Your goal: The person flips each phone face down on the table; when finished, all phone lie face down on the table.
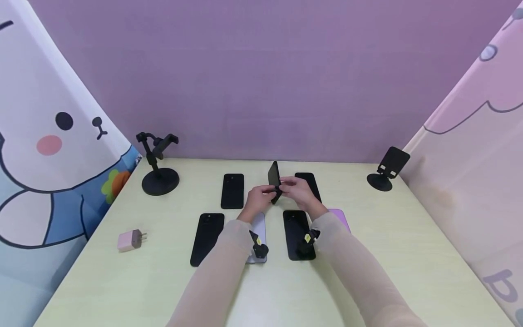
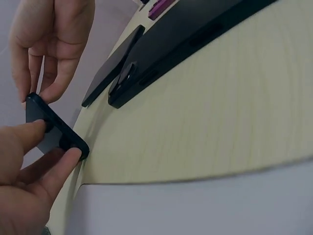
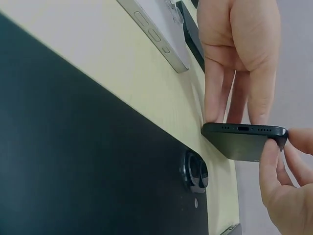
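Observation:
A black phone [image 1: 273, 174] is tilted up on edge near the back middle of the table, between both hands. My left hand [image 1: 259, 198] pinches it low on its left side, thumb and fingertips on the body. From the other side my right hand [image 1: 300, 193] grips it by the thumb and fingertips. In the right wrist view the end of the phone [image 3: 239, 142] with its charging port faces the camera, and the right hand [image 3: 288, 196] holds one corner. The left wrist view shows the left fingers [image 2: 66, 169] at the lower end.
Black phones lie at the back left [image 1: 232, 190], front left [image 1: 207, 238], front right [image 1: 295, 234] and back right [image 1: 310, 184]. A pale phone [image 1: 259, 227] and a purple one [image 1: 341, 218] are partly under the forearms. Stands [image 1: 160, 181] [image 1: 392, 163] and a charger plug [image 1: 130, 240] stand further out.

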The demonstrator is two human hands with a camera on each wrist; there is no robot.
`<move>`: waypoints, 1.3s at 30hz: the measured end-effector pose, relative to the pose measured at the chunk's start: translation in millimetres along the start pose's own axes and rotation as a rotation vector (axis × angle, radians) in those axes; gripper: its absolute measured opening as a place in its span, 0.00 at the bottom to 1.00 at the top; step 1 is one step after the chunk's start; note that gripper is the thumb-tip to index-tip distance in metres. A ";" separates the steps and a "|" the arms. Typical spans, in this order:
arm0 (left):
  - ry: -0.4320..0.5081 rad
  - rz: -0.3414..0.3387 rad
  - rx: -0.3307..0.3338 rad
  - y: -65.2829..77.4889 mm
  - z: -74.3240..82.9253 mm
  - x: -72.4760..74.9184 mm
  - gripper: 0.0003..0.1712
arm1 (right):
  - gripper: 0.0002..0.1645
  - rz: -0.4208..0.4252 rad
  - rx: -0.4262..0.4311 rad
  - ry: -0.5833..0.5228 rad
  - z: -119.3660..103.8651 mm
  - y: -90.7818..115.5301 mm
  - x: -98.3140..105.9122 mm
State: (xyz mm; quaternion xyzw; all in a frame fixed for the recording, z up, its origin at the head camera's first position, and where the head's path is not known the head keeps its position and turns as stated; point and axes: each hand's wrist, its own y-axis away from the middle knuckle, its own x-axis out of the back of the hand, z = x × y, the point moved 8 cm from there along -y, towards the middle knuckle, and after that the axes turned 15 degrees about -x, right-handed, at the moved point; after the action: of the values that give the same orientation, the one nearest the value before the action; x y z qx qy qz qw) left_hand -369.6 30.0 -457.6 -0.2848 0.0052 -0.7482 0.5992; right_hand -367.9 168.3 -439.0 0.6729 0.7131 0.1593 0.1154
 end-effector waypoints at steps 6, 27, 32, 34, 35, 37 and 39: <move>0.195 0.088 0.063 2.4 -3.4 -2.6 0.17 | 0.21 -0.024 0.012 -0.002 -1.0 3.6 -2.5; 0.445 0.187 0.122 1.8 -9.4 2.1 0.21 | 0.21 -0.044 -0.032 0.194 14.4 -4.0 -9.2; 0.302 0.144 0.116 0.6 -8.7 8.6 0.20 | 0.20 0.020 -0.032 0.319 15.9 -7.0 -6.1; 0.193 0.117 0.116 0.5 -8.5 11.8 0.19 | 0.20 0.052 -0.034 0.382 17.3 -8.4 -4.6; 0.151 0.101 0.115 0.5 -8.0 12.8 0.19 | 0.20 0.066 -0.033 0.413 17.8 -9.2 -4.1; 0.031 0.070 0.104 0.1 -7.1 15.1 0.18 | 0.20 0.089 -0.027 0.470 18.6 -10.6 -3.5; -0.080 0.040 0.089 0.1 -5.0 17.1 0.17 | 0.20 0.108 -0.018 0.517 18.5 -11.6 -3.9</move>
State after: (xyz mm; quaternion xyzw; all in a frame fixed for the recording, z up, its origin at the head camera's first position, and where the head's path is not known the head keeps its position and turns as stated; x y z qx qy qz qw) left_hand -373.7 12.9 -454.6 -0.2874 -0.0464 -0.7235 0.6259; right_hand -371.3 165.3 -460.7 0.6460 0.6804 0.3382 -0.0735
